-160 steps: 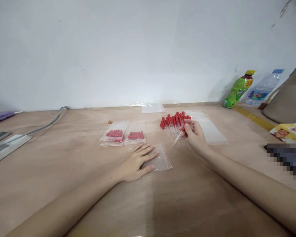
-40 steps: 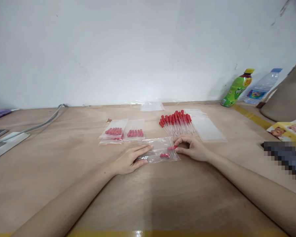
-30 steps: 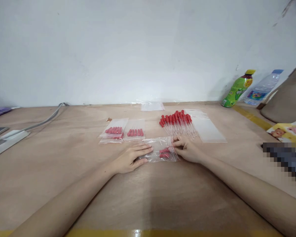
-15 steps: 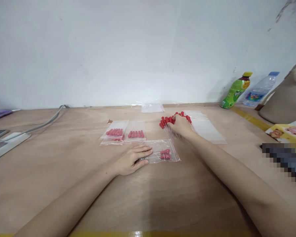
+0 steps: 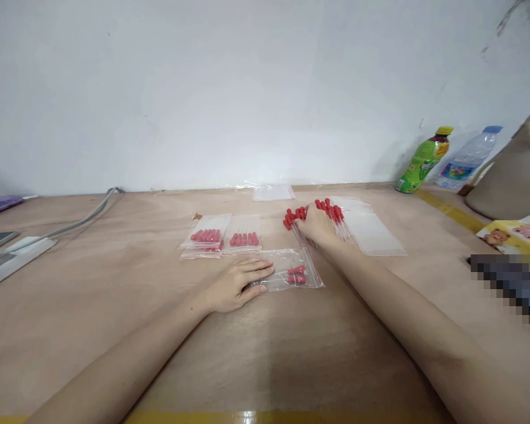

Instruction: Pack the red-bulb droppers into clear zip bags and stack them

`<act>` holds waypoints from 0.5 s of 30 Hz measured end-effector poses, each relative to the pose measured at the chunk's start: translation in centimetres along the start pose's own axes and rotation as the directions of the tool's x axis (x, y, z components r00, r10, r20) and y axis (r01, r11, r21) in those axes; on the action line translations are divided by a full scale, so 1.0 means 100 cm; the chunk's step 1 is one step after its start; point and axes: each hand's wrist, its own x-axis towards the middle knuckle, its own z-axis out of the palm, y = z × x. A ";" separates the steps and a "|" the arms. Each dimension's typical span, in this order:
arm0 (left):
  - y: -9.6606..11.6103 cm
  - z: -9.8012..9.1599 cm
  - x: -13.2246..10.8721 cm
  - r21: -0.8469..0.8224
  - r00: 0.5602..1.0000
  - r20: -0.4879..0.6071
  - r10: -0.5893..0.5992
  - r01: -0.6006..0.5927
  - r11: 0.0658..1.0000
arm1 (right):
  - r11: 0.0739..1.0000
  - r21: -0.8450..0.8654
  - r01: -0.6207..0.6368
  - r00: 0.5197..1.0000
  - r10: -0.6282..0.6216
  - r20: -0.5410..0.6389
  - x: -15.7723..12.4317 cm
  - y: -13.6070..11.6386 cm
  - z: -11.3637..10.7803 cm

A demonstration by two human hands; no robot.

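My left hand (image 5: 236, 282) lies flat with spread fingers on the left end of a clear zip bag (image 5: 287, 272). Two red-bulbed droppers (image 5: 296, 274) lie inside that bag. My right hand (image 5: 318, 225) rests on a loose pile of red-bulbed glass droppers (image 5: 333, 213) further back, fingers curled down among them. What the fingers grip is hidden under the hand. Filled zip bags of droppers (image 5: 223, 237) lie to the left of the pile.
Empty clear bags (image 5: 371, 231) lie right of the pile, another (image 5: 272, 192) by the wall. A green bottle (image 5: 421, 160) and a water bottle (image 5: 466, 158) stand at the back right. A grey cable (image 5: 70, 222) and power strip (image 5: 9, 259) are on the left.
My right hand left the mouth of the clear bag after putting droppers in and moved back onto the dropper pile. My left hand stayed on the bag.
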 end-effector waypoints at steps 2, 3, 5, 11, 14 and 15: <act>0.001 -0.001 0.000 0.006 1.000 0.004 -0.004 0.004 1.000 | 0.998 0.065 -0.022 1.000 0.022 0.002 0.001 0.000 0.001; 0.001 -0.001 0.000 0.011 1.000 0.008 -0.006 0.006 1.000 | 0.994 0.110 -0.020 1.000 0.021 -0.007 0.002 0.000 0.001; 0.001 -0.001 0.000 0.019 1.000 0.015 -0.006 0.006 1.000 | 0.978 0.211 0.003 0.999 0.006 -0.040 0.003 0.000 -0.002; 0.000 -0.001 0.001 0.000 1.000 0.003 0.009 -0.009 1.000 | 0.898 0.407 0.167 0.981 -0.109 -0.163 -0.011 0.018 -0.021; -0.001 0.000 0.001 0.003 1.000 0.003 0.007 -0.007 1.000 | 0.804 0.557 0.208 0.973 -0.112 -0.202 -0.028 0.042 -0.020; -0.001 0.000 0.002 0.004 1.000 0.005 0.005 -0.005 1.000 | 0.763 0.619 0.188 0.978 -0.091 -0.186 -0.034 0.050 -0.018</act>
